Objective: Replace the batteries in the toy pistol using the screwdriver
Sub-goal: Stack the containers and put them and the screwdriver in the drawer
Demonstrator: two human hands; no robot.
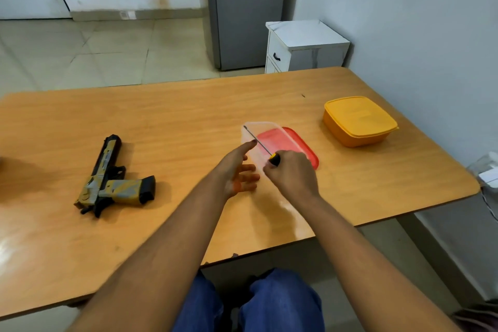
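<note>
The toy pistol [113,179], black with yellow and grey camouflage, lies flat on the wooden table [172,116] at the left, barrel pointing away from me. My right hand [292,172] is shut on the screwdriver [260,143], whose black and yellow handle sits in my fist while its thin metal shaft points up and left. My left hand [237,170] is open with fingers spread, touching the near left side of a clear plastic container [252,133]. That container sits on a red lid [304,146]. No batteries are visible.
A closed orange lidded box [358,120] stands at the back right of the table. Beyond the table are a white bedside cabinet [304,46] and a grey fridge [248,8]. The table's right edge is near a wall.
</note>
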